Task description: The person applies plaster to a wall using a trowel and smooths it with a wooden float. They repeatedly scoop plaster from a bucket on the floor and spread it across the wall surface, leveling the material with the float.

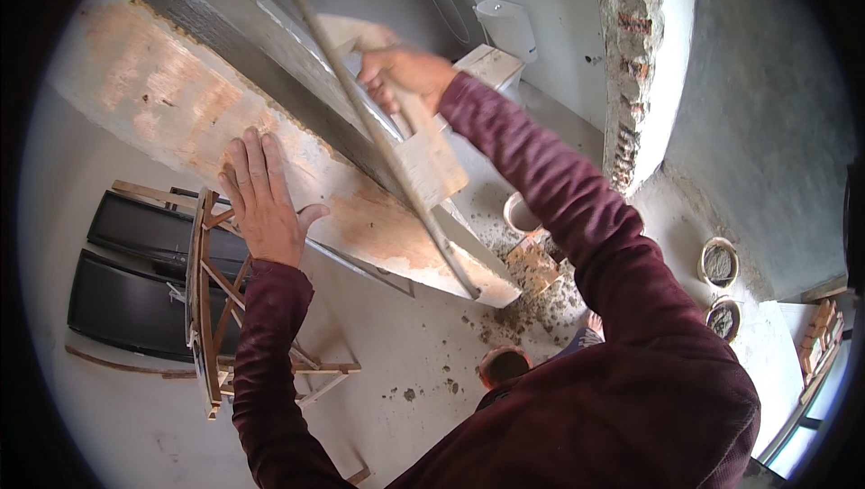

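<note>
My left hand (261, 187) lies flat with spread fingers on a long wooden board (162, 83), stained with patches of plaster. The board runs along the side of a grey plastered wall edge (315, 133). Beyond it, my right hand (405, 77) is closed on a wooden float (432, 167), smeared slightly by motion, over the wall's top. A thin rod (365, 119) crosses the board at a slant, passing close to the right hand; whether they touch I cannot tell.
Sawhorse-like wooden framing (212, 309) and dark panels (135, 309) stand at left. Mortar lumps (527, 313) litter the floor below. Buckets (718, 262) with grey mix sit at right, beside a rough brick wall edge (631, 65). A toilet (506, 29) is at the back.
</note>
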### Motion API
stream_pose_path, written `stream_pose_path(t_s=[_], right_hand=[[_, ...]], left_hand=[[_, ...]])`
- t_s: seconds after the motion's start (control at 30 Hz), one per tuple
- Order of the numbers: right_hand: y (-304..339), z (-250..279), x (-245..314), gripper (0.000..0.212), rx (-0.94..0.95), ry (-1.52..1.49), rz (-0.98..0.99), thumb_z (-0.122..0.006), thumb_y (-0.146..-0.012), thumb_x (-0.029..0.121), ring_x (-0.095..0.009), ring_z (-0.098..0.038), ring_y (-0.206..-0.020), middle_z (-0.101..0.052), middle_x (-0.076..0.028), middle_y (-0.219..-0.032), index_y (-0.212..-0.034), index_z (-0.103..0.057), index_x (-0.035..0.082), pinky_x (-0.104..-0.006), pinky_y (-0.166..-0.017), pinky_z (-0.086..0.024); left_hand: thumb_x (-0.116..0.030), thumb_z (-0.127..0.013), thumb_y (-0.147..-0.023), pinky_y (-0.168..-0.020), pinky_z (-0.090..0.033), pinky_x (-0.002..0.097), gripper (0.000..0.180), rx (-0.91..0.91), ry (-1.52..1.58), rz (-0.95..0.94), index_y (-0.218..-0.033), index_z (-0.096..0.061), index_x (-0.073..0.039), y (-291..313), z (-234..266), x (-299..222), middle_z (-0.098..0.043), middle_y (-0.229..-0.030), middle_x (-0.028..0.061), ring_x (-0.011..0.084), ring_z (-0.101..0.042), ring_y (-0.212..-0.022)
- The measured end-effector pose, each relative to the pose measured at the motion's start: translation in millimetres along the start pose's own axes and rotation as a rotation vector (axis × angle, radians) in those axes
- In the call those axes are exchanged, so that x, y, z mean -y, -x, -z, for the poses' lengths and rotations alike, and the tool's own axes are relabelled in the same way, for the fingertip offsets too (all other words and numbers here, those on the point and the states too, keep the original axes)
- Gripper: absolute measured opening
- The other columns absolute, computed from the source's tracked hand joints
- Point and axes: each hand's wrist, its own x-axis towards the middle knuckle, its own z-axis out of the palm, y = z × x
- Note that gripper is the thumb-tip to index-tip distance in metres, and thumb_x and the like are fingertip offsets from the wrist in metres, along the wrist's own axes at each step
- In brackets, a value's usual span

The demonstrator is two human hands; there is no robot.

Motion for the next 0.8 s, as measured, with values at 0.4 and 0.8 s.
stream_pose_path(t_s=[0.4,0.8], right_hand=[[114,64,-207,0.071,-0.197,-0.009,-0.323,-0.052,-0.077,-0.003,-0.012,-0.050,-0.045,-0.052,-0.004,-0.070,-0.143,-0.031,0.010,-0.0289,-0.035,-0.046],[105,113,-279,0.075,-0.219,0.045,-0.528,-0.055,-0.075,0.001,-0.014,-0.049,-0.051,-0.051,-0.005,-0.075,-0.144,-0.028,0.013,-0.0327,-0.041,-0.046]], left_hand=[[-0.049,-0.082,-0.048,-0.117,-0.016,0.0576,0.132,-0.029,0.005,-0.042,-0.154,-0.015,-0.007,1,-6,6,-0.013,-0.161,0.0143,0.0366,-0.009,-0.148],[-0.052,-0.079,-0.048,-0.116,-0.018,0.0569,0.131,-0.072,-0.009,-0.052,-0.154,-0.016,-0.008,2,-10,3,-0.015,-0.161,0.0153,0.0379,-0.011,-0.148]])
